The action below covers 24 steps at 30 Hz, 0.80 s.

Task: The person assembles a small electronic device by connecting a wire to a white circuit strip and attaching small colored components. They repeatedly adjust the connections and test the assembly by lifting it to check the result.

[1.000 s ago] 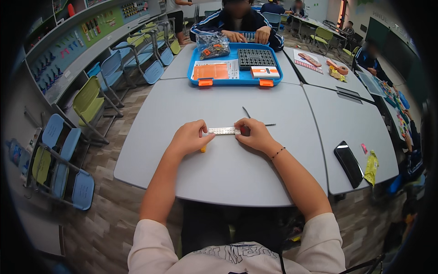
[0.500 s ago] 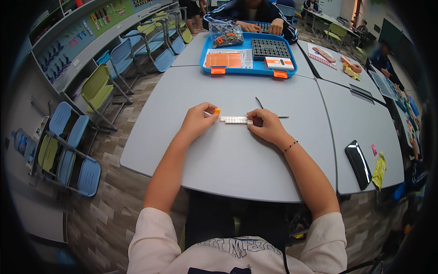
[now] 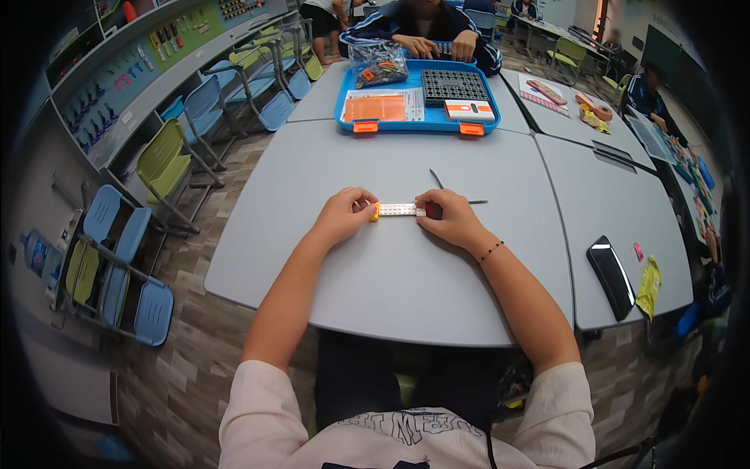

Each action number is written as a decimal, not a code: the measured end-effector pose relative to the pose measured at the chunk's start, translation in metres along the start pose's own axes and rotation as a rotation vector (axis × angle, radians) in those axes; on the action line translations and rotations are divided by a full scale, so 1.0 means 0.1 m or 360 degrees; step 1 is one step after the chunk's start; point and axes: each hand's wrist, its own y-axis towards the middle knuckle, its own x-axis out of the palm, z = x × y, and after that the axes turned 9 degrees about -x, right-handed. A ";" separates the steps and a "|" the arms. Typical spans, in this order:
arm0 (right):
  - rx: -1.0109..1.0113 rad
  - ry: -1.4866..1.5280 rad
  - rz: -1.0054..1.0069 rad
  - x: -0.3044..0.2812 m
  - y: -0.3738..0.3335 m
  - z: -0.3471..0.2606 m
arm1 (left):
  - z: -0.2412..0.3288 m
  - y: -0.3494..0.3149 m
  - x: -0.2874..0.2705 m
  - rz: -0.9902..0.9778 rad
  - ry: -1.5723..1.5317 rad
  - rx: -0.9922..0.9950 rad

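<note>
A pale silvery strip with rows of studs or holes (image 3: 397, 209) lies crosswise between my hands, just over the grey table. My left hand (image 3: 344, 217) pinches a small yellow-orange block (image 3: 375, 212) against the strip's left end. On the other end, the fingers of my right hand (image 3: 453, 219) close round the strip. Something dark red (image 3: 433, 210) shows beneath that hand, its kind hidden. Beyond my right fingers lie thin dark rods or cables (image 3: 437, 180), partly covered by the hand.
A blue tray (image 3: 418, 127) with orange latches stands at the far side, holding a bag of parts (image 3: 379, 64), a dark grid block (image 3: 453, 86) and a white-orange box (image 3: 469, 110). Behind it are another person's hands (image 3: 422, 47). A black case (image 3: 611, 277) and yellow wrapper (image 3: 648, 288) lie right.
My left hand has brought the yellow-orange block down to the strip's left end; before, it was held slightly above and beside it. My right hand keeps its grip. The view has shifted slightly.
</note>
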 end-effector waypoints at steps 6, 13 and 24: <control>0.0048 0.0037 0.0004 0.00 0.00 -0.02 | -0.02 0.02 0.02 -0.0007 -0.0034 0.0002; 0.0033 0.0043 -0.0006 0.00 -0.01 -0.01 | -0.04 0.07 0.03 0.0062 0.0077 0.0059; 0.0061 -0.0010 -0.0057 -0.01 0.01 -0.03 | -0.06 0.10 -0.03 0.0031 0.0118 0.0091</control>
